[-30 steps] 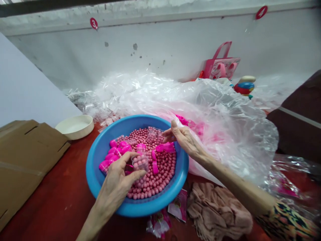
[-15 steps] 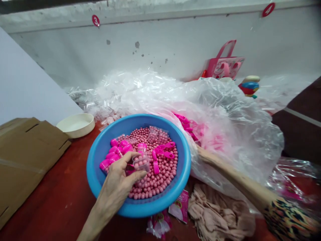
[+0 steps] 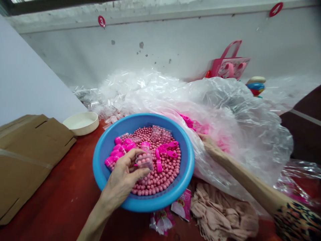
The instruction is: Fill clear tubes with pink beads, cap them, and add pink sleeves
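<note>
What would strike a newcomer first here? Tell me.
A blue plastic basin full of pink beads sits on the red tabletop, mid-view. The left hand holds a small clear cup of beads over it. Behind and right of it rises clear plastic sheeting, the right hand against it.

A red-painted tabletop (image 3: 60, 201) carries all items. Directly under the left hand's fingers (image 3: 130, 157) sits a blue plastic basin (image 3: 147, 207). Left of the fingers lie a flattened cardboard carton (image 3: 32, 157) and a cream round dish (image 3: 81, 124). Below and right of them lie printed pink packets (image 3: 182, 205) and crumpled beige cloth (image 3: 223, 214). (Clear plastic sheeting (image 3: 240, 160) covers the table's far right.)
</note>
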Demonstrator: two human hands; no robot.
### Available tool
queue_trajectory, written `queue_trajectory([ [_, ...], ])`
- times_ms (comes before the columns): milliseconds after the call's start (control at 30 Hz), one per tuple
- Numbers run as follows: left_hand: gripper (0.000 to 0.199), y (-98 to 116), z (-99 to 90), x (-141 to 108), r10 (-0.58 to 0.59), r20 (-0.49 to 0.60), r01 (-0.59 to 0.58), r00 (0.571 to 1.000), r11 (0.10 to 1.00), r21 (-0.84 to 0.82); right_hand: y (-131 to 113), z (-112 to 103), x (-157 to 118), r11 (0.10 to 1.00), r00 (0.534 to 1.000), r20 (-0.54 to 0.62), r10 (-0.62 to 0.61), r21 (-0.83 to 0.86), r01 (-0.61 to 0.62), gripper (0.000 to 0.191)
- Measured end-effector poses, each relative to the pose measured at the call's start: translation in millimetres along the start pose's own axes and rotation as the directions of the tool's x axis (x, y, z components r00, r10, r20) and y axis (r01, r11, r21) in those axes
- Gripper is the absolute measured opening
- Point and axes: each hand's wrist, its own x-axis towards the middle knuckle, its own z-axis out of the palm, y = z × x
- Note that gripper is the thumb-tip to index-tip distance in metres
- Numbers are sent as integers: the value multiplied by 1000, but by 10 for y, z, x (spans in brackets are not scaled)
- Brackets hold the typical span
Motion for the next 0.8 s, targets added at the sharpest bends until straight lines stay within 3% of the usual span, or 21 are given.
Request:
queue_trajectory([
  [100,33,26,-8,-10,-24,-14,23,1000,998,-65,-56,-26,44,995,995,-93,40,96,-31,24],
  [200,33,48,-6,-14,-38,-30,35,999,996,-81,-224,-85,121,978,971,-240,12,207,39,26],
  [267,33,60,2,-19,-39,-32,36,999,996,-80,-386,-124,133,960,968,-250,15,274,56,29],
  [400,33,65,31,-45,-49,-16,47,999,992,-114,-696,-95,-27,925,994,-86,74,377,-36,30],
  [567,32,42,85,-96,-72,5,72,997,984,-165,-863,147,-326,915,984,143,103,374,-150,34],
  [800,33,20,100,-140,-99,12,100,995,975,-201,-944,440,-454,981,976,216,36,180,-76,30],
])
